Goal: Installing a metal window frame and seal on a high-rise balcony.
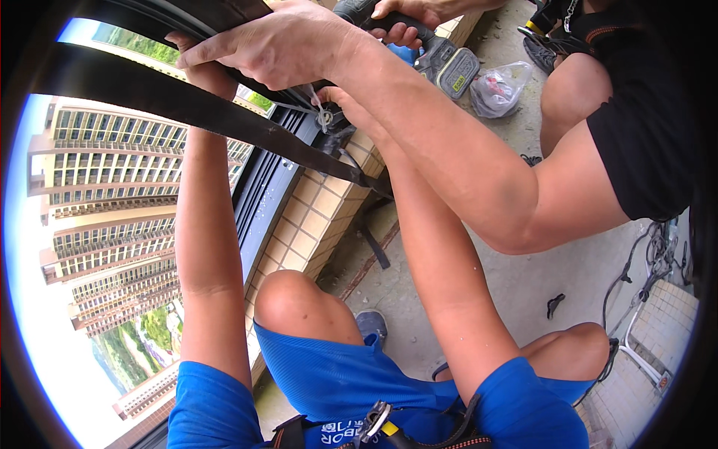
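Head view: left hand was at a long, black bar, right hand by white ties, grips impossible to tell; white lettering marked the shirt!

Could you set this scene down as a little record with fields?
Left hand: at the dark frame, partly covered
Right hand: near pale ties, partly behind a co-worker's arm
Co-worker's hand: over the frame
Power drill: in another hand, not the wearer's
Floor: clear plastic bag
Outside: tall buildings
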Demonstrator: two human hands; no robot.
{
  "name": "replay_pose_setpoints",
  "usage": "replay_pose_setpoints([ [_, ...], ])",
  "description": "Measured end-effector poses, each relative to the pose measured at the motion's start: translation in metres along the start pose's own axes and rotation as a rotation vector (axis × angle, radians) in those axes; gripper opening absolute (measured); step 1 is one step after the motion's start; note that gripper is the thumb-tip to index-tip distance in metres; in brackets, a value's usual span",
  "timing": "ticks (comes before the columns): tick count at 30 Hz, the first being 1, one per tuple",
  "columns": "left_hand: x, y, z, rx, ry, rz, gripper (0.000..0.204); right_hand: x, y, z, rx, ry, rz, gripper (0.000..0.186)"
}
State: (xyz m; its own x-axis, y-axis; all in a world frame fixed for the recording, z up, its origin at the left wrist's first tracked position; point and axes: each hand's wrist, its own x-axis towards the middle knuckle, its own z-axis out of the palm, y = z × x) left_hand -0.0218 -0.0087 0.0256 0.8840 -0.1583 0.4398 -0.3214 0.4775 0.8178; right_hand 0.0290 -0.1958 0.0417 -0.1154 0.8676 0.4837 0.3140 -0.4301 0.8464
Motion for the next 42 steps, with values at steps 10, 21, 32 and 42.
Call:
replay_pose_setpoints([
  [10, 0.008, -0.017, 0.010, 0.036, 0.020, 0.106, 0.082, -0.003, -0.002, 0.004, -0.002, 0.043, 0.021, 0.079],
  [21, 0.012, 0.011, -0.059, 0.170, 0.101, 0.017, 0.084, 0.003, -0.007, 0.007, 0.145, -0.029, 0.061, 0.080],
  [32, 0.016, -0.017, -0.034, 0.673, 0.455, 0.194, 0.069, 0.004, -0.003, 0.000, 0.114, -0.075, 0.038, 0.083],
  [42, 0.006, -0.018, -0.046, 0.538, 0.160, 0.258, 0.060, -0.015, 0.008, 0.004, 0.030, 0.088, -0.159, 0.021],
])
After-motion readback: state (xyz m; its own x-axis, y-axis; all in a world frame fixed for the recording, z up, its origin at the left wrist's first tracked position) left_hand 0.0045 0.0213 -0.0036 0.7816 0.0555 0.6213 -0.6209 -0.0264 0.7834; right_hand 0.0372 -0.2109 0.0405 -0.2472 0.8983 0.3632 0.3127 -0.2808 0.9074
